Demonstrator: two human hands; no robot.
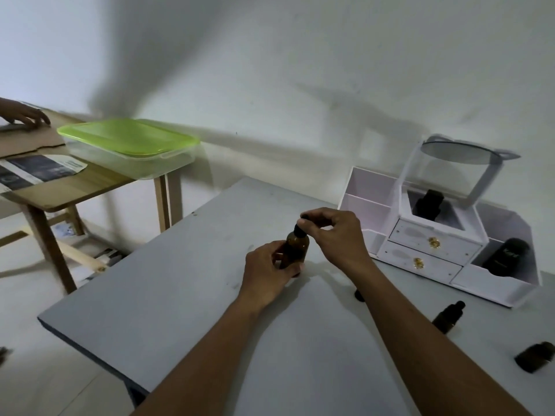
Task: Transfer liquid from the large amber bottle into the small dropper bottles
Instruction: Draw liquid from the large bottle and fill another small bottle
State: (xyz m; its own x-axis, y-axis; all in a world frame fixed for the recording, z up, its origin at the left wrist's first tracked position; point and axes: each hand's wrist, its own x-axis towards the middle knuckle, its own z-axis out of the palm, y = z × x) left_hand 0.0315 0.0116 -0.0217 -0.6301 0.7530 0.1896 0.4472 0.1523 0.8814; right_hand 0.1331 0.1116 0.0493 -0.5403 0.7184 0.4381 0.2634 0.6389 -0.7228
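Note:
The large amber bottle (295, 250) stands upright on the grey table (180, 295). My left hand (267, 274) grips its body from the left. My right hand (333, 232) pinches the black dropper top (300, 228) at the bottle's neck from above. A small amber dropper bottle (447, 316) with a black top lies on the table to the right. Another small dark bottle (534, 355) lies near the right edge. A small dark cap (359, 295) shows just past my right forearm.
A white organiser (432, 244) with two drawers and a round mirror stands at the back right; dark bottles sit in its compartments. At the left, a wooden table (75, 187) carries a clear box with a green lid (129, 139); another person's hand (25, 115) rests there.

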